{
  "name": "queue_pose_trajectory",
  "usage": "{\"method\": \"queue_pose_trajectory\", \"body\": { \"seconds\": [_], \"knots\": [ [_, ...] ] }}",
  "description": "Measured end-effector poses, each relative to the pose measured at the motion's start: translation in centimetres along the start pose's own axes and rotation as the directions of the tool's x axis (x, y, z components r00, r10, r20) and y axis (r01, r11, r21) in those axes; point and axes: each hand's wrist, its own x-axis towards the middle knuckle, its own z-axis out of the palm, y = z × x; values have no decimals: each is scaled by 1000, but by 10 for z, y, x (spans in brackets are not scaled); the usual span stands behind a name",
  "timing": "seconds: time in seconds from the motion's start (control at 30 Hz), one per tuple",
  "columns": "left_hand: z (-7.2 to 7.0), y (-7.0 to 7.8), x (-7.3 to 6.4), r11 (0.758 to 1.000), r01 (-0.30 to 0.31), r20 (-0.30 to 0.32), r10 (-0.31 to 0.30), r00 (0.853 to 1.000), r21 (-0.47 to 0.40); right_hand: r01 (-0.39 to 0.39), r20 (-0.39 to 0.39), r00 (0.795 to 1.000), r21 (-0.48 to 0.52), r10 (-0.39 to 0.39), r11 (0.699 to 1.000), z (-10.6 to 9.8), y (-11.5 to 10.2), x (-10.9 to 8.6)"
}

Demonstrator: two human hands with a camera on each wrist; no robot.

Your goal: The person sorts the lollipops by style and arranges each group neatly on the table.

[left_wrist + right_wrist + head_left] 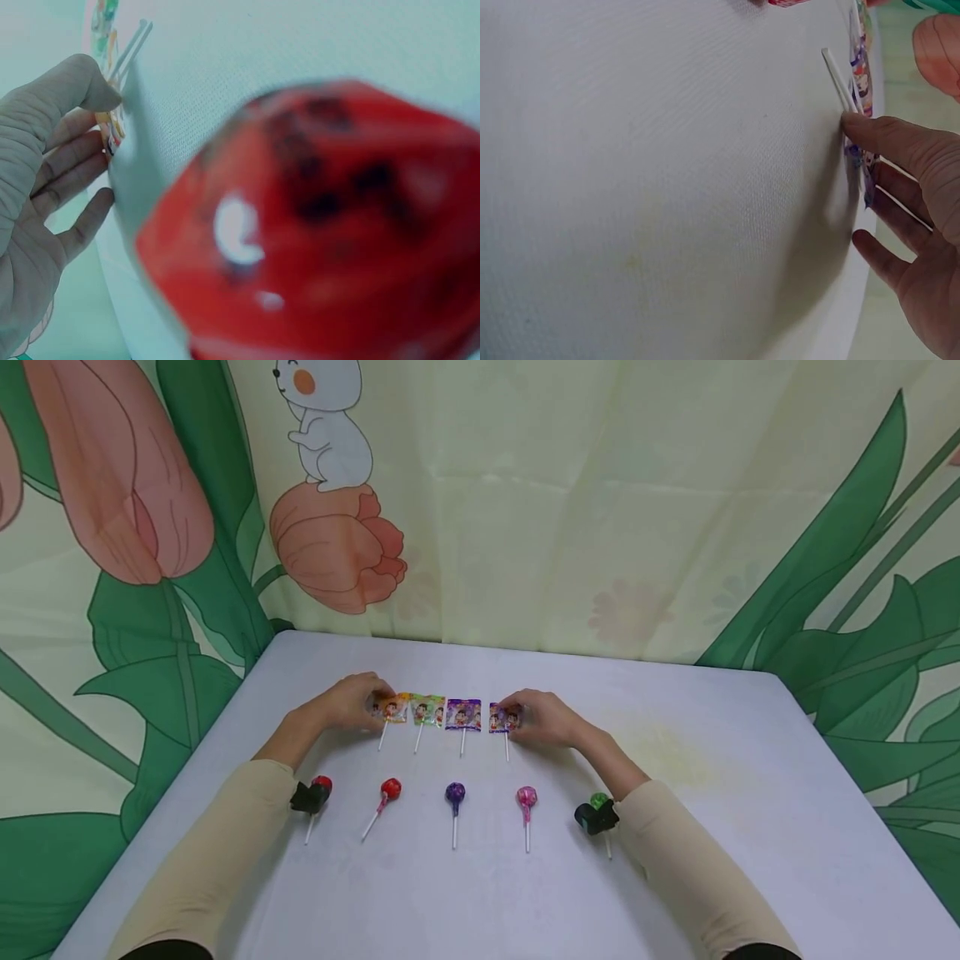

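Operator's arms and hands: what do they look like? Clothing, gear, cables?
Left hand and right hand are bare, no gloves or rings visible. Left sleeve and right sleeve are plain beige, ending short of the wrists. Small dark device by each cuff, probably the wrist cameras. Black edges cross the sleeves at the frame bottom. No cables visible.
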Motion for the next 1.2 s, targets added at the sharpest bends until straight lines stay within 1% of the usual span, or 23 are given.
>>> {"method": "queue_pose_trajectory", "body": {
  "seconds": [0.1,0.27,0.5,0.73,0.97,1.1,1.2],
  "knots": [
    [0,0,1,1000,0,-3,0,1000,1,-16,4,1000,11,16,1000,0,0,1],
    [0,0,-1,1000,8,-2,-8,1000,16,-16,10,1000,21,16,1000,0,-1,2],
    [0,2,-1,1000,5,-3,-5,1000,17,-26,23,999,-11,26,1000,0,-2,3],
    [0,0,0,1000,12,0,-12,1000,13,-35,21,999,-12,35,999,-3,-5,1],
    [1,0,1,1000,22,3,-22,1000,7,-39,-10,999,3,39,999,-6,-5,-7],
    [0,1,1,1000,27,3,-27,1000,6,-57,-26,998,27,57,998,-7,-7,-15],
    [-1,2,0,1000,25,3,-25,1000,5,-55,-33,998,41,56,998,-9,-11,-23]
  ]
}}
